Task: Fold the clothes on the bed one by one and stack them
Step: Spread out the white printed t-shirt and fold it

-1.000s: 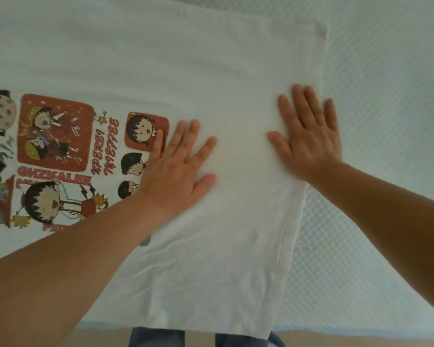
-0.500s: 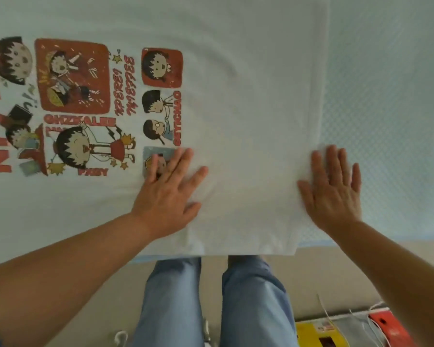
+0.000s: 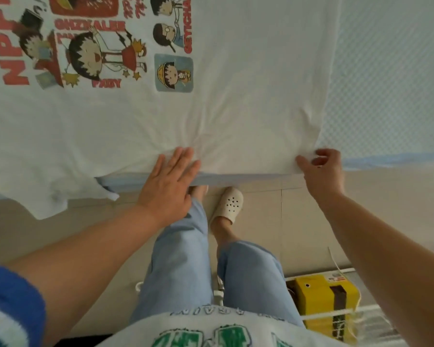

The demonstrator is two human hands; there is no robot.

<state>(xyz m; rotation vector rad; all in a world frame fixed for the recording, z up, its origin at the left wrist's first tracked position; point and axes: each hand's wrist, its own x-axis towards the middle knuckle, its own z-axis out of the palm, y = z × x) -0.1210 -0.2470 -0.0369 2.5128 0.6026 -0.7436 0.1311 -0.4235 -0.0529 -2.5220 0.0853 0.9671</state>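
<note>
White T-shirt (image 3: 236, 83) w/ cartoon print is spread flat on the bed (image 3: 386, 71); its near hem is lined up w/ the bed edge, directly under both sets of fingers.

L hand (image 3: 168, 186): fingers held straight, close together, barely splayed. Fingertips (image 3: 186, 155) are laid flat on the shirt's near edge, palm hung out past the bed edge over the floor. Nothing is gripped – cloth is only pressed. Wrinkles are seen fanning out in the fabric just beyond the fingertips. Cartoon print lies well beyond the fingertips and off to their left.

R hand (image 3: 321, 171): fingers curled, thumb (image 3: 302, 162) opposed to them; the shirt's near right corner is pinched between thumb and curled fingers. Corner fabric is bunched up right at the pinch. How many fingers are actually on the cloth can't be told, index is curled over it.

Shirt's right side edge runs away from the R fingers, up the bed; textured bedsheet is exposed to the right of them. A sleeve (image 3: 60, 196) is draped over the bed edge, left of the L fingers.

Below the hands: jeans (image 3: 176, 266), a cream clog (image 3: 227, 205) on the tiled floor, a yellow box (image 3: 321, 296) on a white wire rack (image 3: 341, 311) beneath the R forearm.
</note>
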